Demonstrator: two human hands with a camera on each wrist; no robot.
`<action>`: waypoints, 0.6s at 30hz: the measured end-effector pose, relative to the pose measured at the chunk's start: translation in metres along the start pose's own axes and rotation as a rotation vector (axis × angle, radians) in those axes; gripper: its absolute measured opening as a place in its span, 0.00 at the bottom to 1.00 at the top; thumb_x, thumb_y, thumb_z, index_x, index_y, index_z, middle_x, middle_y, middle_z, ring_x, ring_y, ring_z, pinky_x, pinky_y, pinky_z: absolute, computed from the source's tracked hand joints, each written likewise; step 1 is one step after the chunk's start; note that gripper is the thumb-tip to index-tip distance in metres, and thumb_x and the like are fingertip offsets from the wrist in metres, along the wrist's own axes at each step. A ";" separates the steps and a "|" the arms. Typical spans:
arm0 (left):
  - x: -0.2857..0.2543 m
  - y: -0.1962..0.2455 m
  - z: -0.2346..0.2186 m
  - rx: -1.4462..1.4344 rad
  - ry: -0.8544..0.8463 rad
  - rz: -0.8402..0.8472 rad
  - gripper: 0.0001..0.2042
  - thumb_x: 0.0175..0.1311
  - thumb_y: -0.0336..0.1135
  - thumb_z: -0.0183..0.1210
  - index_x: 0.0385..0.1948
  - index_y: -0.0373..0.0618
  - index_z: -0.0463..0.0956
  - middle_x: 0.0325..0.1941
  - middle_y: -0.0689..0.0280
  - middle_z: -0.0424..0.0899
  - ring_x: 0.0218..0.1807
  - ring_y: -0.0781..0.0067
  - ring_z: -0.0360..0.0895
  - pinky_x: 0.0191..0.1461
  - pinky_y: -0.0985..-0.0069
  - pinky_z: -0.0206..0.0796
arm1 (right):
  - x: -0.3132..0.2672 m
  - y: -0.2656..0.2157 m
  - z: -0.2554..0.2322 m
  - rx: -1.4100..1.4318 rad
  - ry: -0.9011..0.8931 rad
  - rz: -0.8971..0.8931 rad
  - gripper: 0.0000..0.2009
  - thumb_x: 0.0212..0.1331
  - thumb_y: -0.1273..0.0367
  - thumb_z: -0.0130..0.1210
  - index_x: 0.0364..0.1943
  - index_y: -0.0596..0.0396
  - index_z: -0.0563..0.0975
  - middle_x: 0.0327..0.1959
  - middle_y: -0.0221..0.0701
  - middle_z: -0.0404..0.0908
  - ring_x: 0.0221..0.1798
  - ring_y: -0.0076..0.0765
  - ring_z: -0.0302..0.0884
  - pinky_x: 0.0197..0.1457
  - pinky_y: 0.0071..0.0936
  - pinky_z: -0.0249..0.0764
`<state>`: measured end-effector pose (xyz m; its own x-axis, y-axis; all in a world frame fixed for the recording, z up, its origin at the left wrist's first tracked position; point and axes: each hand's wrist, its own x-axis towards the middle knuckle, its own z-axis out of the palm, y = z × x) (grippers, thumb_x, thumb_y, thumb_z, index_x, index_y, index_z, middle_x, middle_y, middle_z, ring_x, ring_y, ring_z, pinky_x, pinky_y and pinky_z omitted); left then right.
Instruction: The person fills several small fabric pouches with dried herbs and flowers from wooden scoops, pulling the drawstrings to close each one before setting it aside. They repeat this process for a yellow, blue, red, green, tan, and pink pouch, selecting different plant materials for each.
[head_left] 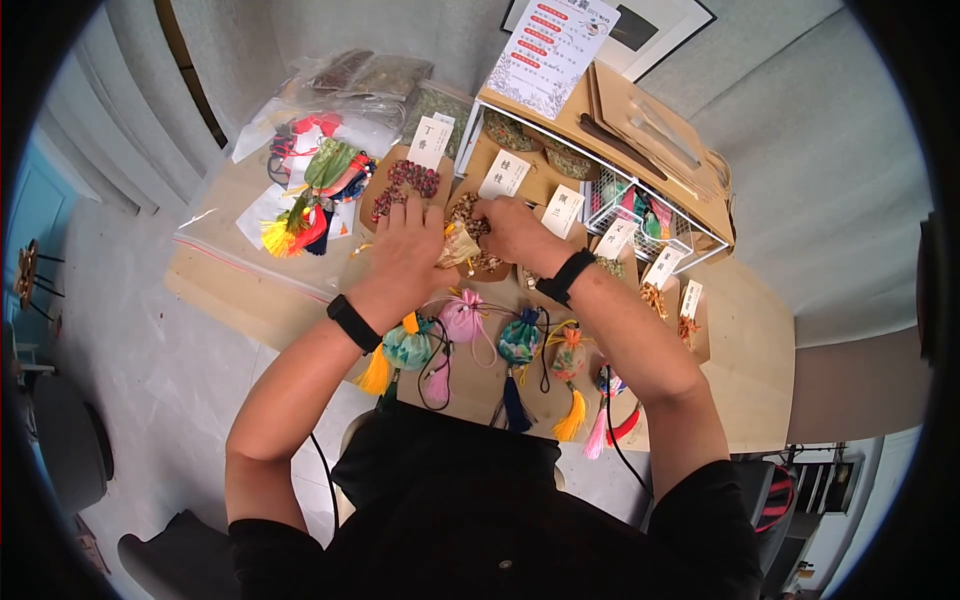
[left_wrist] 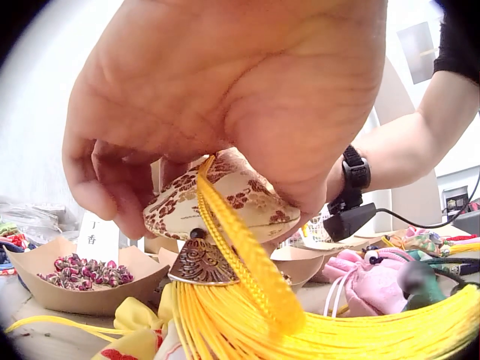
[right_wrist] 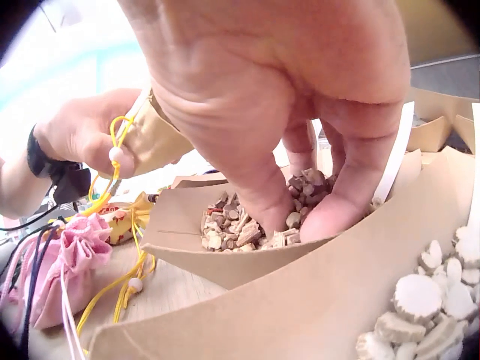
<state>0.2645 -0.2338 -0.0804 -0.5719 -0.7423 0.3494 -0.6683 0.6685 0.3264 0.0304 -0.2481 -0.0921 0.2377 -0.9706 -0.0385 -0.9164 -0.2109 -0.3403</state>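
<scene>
My left hand holds a cream drawstring sachet with a brown flower pattern, its yellow tassel hanging below. Close by on the right, the fingers of my right hand dip into a brown paper tray of chopped twig pieces. In the right wrist view, several pieces show between the thumb and fingers. The sachet sits beside this tray, its mouth partly hidden by the left hand. To the left stands a paper tray of dried rosebuds.
More labelled paper trays run to the right, one with white root slices. Tasselled sachets, including a pink one, line the table's front edge. A white wire rack stands behind, and plastic bags lie at the back left.
</scene>
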 end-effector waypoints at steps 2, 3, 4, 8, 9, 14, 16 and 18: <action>0.002 -0.002 0.006 0.014 0.004 -0.001 0.32 0.42 0.43 0.76 0.48 0.41 0.70 0.50 0.53 0.73 0.55 0.47 0.72 0.58 0.54 0.67 | 0.001 -0.001 -0.002 0.030 0.012 0.004 0.18 0.51 0.74 0.69 0.49 0.60 0.83 0.46 0.51 0.86 0.51 0.60 0.84 0.57 0.45 0.79; 0.003 -0.003 0.010 0.020 0.006 0.002 0.32 0.41 0.43 0.77 0.49 0.41 0.70 0.50 0.53 0.73 0.55 0.47 0.72 0.58 0.54 0.67 | 0.001 -0.002 -0.003 0.044 0.013 0.019 0.18 0.51 0.74 0.70 0.49 0.60 0.83 0.45 0.51 0.86 0.51 0.59 0.85 0.57 0.44 0.80; 0.004 -0.003 0.012 0.026 0.008 0.005 0.33 0.41 0.43 0.77 0.49 0.41 0.70 0.51 0.53 0.73 0.55 0.47 0.72 0.59 0.54 0.67 | -0.001 -0.004 -0.006 0.058 0.014 0.035 0.18 0.52 0.73 0.70 0.48 0.60 0.84 0.45 0.50 0.87 0.50 0.58 0.85 0.56 0.44 0.80; 0.009 0.000 0.017 0.048 -0.008 -0.021 0.36 0.38 0.44 0.80 0.50 0.40 0.71 0.52 0.53 0.72 0.57 0.48 0.72 0.60 0.55 0.67 | -0.005 -0.007 -0.020 0.242 0.028 0.114 0.18 0.53 0.72 0.70 0.49 0.59 0.84 0.41 0.44 0.88 0.46 0.46 0.87 0.52 0.38 0.81; 0.010 0.001 0.018 0.047 -0.015 -0.030 0.36 0.37 0.44 0.80 0.50 0.40 0.71 0.52 0.53 0.72 0.57 0.48 0.72 0.60 0.55 0.67 | -0.006 -0.008 -0.023 0.275 0.044 0.111 0.17 0.54 0.73 0.70 0.49 0.59 0.84 0.40 0.42 0.88 0.44 0.41 0.87 0.50 0.36 0.81; 0.020 0.002 0.027 0.042 0.003 -0.043 0.37 0.37 0.44 0.80 0.50 0.41 0.71 0.52 0.54 0.72 0.57 0.48 0.72 0.59 0.54 0.67 | -0.006 -0.016 -0.050 0.568 -0.050 0.176 0.14 0.58 0.76 0.66 0.49 0.62 0.84 0.39 0.35 0.87 0.37 0.25 0.84 0.40 0.25 0.81; 0.024 0.005 0.029 0.044 -0.011 -0.054 0.37 0.37 0.45 0.80 0.50 0.41 0.71 0.52 0.54 0.72 0.58 0.47 0.72 0.60 0.53 0.67 | -0.005 -0.017 -0.057 0.713 -0.098 0.180 0.13 0.60 0.77 0.65 0.49 0.63 0.83 0.39 0.34 0.87 0.35 0.23 0.84 0.39 0.22 0.81; 0.028 0.008 0.032 0.054 -0.010 -0.056 0.37 0.38 0.46 0.80 0.50 0.41 0.71 0.53 0.54 0.73 0.59 0.46 0.72 0.61 0.52 0.67 | -0.001 -0.010 -0.057 0.772 -0.132 0.179 0.14 0.61 0.76 0.65 0.50 0.63 0.83 0.41 0.33 0.87 0.37 0.24 0.84 0.41 0.22 0.83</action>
<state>0.2279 -0.2510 -0.0966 -0.5377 -0.7787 0.3232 -0.7238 0.6230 0.2968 0.0210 -0.2515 -0.0354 0.1887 -0.9500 -0.2486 -0.4746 0.1334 -0.8700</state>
